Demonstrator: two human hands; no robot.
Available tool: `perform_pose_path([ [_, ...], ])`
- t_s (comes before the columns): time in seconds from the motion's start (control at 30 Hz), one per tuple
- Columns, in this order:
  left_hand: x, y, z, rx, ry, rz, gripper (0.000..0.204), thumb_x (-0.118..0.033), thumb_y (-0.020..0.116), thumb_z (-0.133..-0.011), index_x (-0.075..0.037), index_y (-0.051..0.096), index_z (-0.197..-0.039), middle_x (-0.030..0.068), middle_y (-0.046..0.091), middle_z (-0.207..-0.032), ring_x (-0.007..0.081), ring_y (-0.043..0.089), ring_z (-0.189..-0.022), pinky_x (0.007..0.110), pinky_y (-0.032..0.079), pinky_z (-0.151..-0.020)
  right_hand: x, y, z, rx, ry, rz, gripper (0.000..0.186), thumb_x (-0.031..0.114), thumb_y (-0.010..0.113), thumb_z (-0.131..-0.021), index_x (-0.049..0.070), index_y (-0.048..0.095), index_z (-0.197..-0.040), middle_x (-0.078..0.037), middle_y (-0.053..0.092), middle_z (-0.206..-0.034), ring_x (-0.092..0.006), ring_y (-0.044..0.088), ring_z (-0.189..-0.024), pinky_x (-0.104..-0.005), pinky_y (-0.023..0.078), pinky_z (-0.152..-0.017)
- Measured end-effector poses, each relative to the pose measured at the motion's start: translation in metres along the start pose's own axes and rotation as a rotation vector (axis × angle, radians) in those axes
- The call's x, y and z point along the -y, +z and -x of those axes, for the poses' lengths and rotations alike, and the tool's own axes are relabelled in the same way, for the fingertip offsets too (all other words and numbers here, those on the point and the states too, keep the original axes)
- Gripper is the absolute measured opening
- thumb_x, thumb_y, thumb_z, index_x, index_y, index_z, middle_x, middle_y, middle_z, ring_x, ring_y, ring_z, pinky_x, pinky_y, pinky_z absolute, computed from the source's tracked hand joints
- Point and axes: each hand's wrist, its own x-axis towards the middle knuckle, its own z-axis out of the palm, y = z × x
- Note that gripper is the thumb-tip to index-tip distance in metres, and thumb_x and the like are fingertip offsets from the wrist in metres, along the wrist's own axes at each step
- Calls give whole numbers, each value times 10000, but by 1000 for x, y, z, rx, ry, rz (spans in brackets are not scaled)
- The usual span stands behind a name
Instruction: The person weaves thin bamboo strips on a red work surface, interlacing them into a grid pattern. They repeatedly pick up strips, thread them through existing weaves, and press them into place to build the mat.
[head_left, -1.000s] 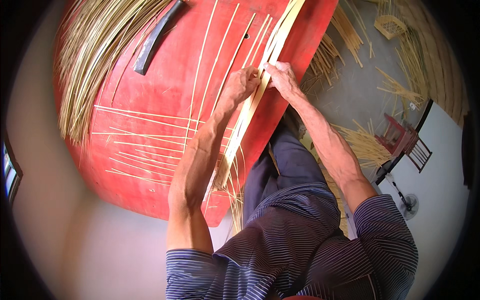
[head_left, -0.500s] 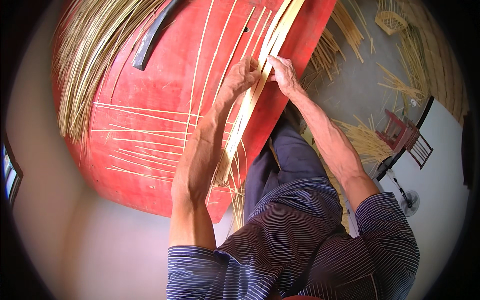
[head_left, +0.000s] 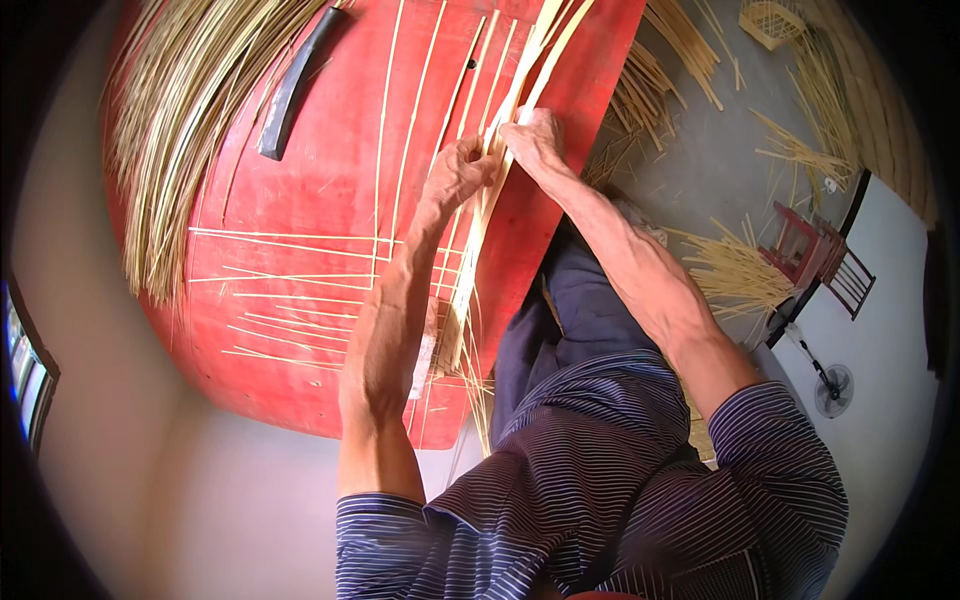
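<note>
A bundle of long, pale, flat strips that look like split bamboo (head_left: 463, 290) lies slantwise along the near right edge of the red tabletop (head_left: 300, 180). My left hand (head_left: 460, 172) has its fingers closed on the bundle's left side. Against the right side, my right hand (head_left: 535, 138) grips the strips with bent fingers, its knuckles facing up. Beyond both hands the strips split into separate ends. Thinner strips (head_left: 290, 238) are spread on the table left of my left forearm, some crosswise. Other long strips (head_left: 398, 130) run away from me.
A thick sheaf of thin strips (head_left: 190, 130) covers the table's far left, beside a dark bar (head_left: 298, 90). On the floor at right are strip piles (head_left: 740, 270), a small reddish wooden chair (head_left: 805, 245) and a woven basket (head_left: 770, 22). A fan (head_left: 833, 390) stands farther right.
Both hands have shifted slightly left in view. My right hand has turned more knuckles-up over the strips. The bundle's far ends have spread apart, and the whole view has shifted a little.
</note>
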Motion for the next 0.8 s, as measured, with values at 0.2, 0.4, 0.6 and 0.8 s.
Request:
perform_pose_path([
  [0.2,6,0,5,-173,103,-247,201,-67,546,-836,2,575,-1022,114,631,-687,150,572,-604,342,485,-592,-36,-1,-4,-29,92,-364,147,99,567,-747,-2,622,-656,-117,678,-602,-204,662,-545,-366,538,-562],
  [0.4,14,13,20,-295,85,-484,182,-197,645,-847,-30,576,-829,85,610,-606,171,586,-545,365,469,-530,-55,10,-13,31,189,-522,98,81,703,-720,-9,674,-748,-56,642,-649,-175,628,-563,-309,491,-498],
  [0.6,31,15,19,-214,-7,-407,238,-257,645,-798,-19,641,-804,118,675,-645,190,652,-614,363,518,-597,-56,17,-28,21,215,-178,125,111,703,-627,31,618,-585,-28,566,-558,-143,511,-497,-339,371,-463],
  [0.8,53,20,13,-116,47,-131,184,-190,644,-849,-19,613,-909,161,622,-770,217,586,-675,362,493,-645,-53,8,-16,54,199,-295,141,118,646,-644,24,563,-579,-38,551,-550,-157,511,-491,-343,389,-465],
])
